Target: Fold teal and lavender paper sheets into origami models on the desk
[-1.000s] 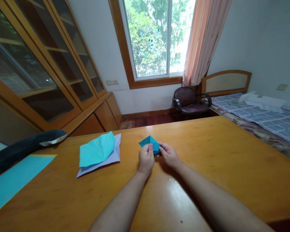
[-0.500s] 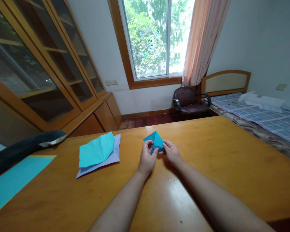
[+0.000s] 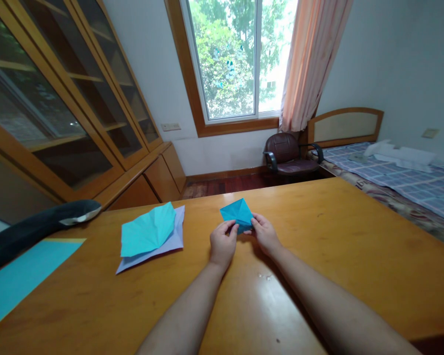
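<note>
A small folded piece of blue paper (image 3: 237,212), diamond-shaped with a crease down its middle, is held a little above the wooden table (image 3: 318,256). My left hand (image 3: 222,244) pinches its lower left edge with thumb and fingers. My right hand (image 3: 265,233) pinches its lower right corner. Both hands meet at the paper's near point, and that tip is hidden behind my fingers.
A creased light-blue sheet (image 3: 148,230) lies on a pale lilac sheet (image 3: 174,238) to the left. A large cyan sheet (image 3: 18,274) and a dark rounded object (image 3: 37,227) sit at the far left. A chair (image 3: 286,155) and a bed (image 3: 399,182) stand beyond the table.
The folded paper has turned from a flatter triangle into an upright diamond and shifted slightly right and away. My left hand's fingers have closed more tightly on its lower edge.
</note>
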`<state>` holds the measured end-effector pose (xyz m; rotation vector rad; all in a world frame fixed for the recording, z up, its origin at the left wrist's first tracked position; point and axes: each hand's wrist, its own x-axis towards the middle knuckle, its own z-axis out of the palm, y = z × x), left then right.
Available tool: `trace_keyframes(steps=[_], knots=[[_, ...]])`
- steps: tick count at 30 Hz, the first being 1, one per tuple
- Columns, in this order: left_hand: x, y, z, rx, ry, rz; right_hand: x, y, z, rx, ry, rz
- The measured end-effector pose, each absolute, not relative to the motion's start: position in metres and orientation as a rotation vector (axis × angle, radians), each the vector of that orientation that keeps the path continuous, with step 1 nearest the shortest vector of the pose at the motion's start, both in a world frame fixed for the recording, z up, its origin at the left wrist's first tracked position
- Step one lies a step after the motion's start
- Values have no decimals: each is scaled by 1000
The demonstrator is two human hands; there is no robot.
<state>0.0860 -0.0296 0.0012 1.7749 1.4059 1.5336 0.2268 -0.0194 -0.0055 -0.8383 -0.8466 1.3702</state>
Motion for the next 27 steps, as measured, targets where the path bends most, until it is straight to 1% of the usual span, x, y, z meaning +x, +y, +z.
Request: trace_keyframes(steps=[15,22,27], knots=[[86,-27,-2,1618,1379,1442,227,-20,-9,-820,-926,1401],[89,-27,-5,1457,1126,1438,224,-23,-6,-802,-1071,1404],[89,-26,-6,1401,1091,1422,222,-25,-9,-765,-1108,1441]])
